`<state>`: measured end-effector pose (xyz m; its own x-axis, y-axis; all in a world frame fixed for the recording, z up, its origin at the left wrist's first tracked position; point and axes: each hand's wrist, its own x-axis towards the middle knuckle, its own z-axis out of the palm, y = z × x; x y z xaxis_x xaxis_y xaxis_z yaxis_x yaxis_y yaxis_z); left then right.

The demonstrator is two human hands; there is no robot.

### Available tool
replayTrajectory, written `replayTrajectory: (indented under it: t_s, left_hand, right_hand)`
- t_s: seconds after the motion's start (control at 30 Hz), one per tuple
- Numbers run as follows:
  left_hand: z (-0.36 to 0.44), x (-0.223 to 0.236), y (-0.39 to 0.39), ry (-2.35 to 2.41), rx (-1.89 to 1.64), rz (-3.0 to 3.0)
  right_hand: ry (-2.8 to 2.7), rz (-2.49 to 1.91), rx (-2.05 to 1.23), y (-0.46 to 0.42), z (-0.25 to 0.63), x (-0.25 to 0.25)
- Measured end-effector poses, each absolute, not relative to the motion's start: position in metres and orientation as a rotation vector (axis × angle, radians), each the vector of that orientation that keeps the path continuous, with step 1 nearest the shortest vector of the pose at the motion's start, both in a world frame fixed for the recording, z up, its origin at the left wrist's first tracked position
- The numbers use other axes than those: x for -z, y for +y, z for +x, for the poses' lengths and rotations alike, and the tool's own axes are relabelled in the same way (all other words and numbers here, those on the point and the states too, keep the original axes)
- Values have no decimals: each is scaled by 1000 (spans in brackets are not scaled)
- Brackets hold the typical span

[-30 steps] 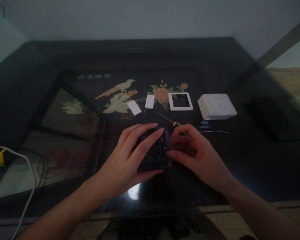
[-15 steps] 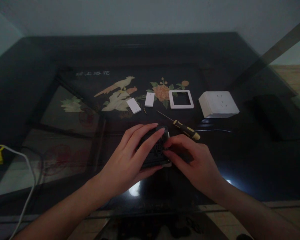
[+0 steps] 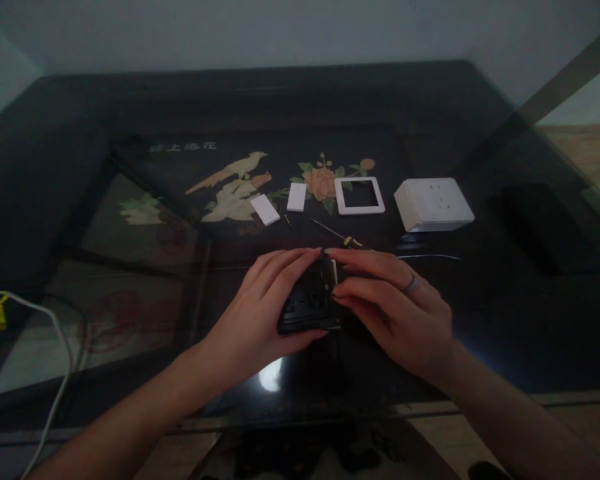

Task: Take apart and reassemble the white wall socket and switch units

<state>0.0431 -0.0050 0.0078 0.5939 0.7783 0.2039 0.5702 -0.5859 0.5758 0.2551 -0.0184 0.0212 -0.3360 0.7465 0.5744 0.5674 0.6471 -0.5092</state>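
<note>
My left hand is wrapped round the black body of a wall switch, thumb along its near edge and fingers over its far side. The dark back with moulded slots faces up, and a strip of white shows at its right edge. My right hand grips the right edge of the body. One finger reaches its far corner, while thumb and index finger press together at the side. Whether a small part lies between those fingertips, I cannot make out. Behind my right hand lies a screwdriver, its handle mostly covered.
Farther back on the dark glass-topped table lie two white rocker plates, a small screw and a white square frame. A white socket box stands to the right. A white cable runs along the left.
My right hand has shifted, with a finger now stretched to the body's far corner and covering the screwdriver handle. My left fingers have drawn back, baring more of the dark back.
</note>
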Motion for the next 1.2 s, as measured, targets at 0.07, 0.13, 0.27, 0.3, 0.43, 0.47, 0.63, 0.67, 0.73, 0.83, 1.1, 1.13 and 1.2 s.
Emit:
replayTrajectory:
  t_s: [0.07, 0.13, 0.27, 0.3, 0.43, 0.47, 0.63, 0.67, 0.73, 0.83, 1.1, 1.13, 1.2]
  left_hand:
    - [43, -6, -2, 1074, -585, 2365]
    - [43, -4, 2, 1068, -555, 2349]
    - [44, -3, 5, 1051, -514, 2294]
    - [45, -3, 5, 1046, -512, 2280]
    - [46, -4, 3, 1045, -512, 2245]
    - [46, -4, 3, 1046, -508, 2245]
    - [49, -2, 4, 1000, -480, 2278]
    - [49, -1, 4, 992, -479, 2277]
    - [49, 1, 4, 987, -475, 2269]
    - [47, 1, 5, 994, -451, 2255]
    - [16, -13, 20, 1034, -437, 2172]
    - [12, -12, 21, 1028, -411, 2159]
    - [7, -8, 20, 1013, -370, 2122]
  right_hand:
    - [-1990, -1063, -350, -17, 260, -25]
    - [-1903, -1106, -426, -15, 266, -27]
    - [-1698, -1160, -604, -10, 274, -23]
    - [-1668, -1170, -643, -9, 275, -22]
    - [-1644, -1184, -736, -8, 273, -18]
    - [-1652, -1188, -758, -8, 272, -17]
    - [-1707, -1225, -841, -9, 265, -11]
    - [-1708, -1230, -859, -9, 264, -9]
    - [-1708, -1234, -887, -9, 263, -7]
    - [-1724, -1251, -901, -8, 262, -6]
    - [-1773, -1311, -924, -7, 263, -3]
    - [-1779, -1317, -929, -7, 263, -2]
    - [-1790, -1329, -941, -7, 264, -2]
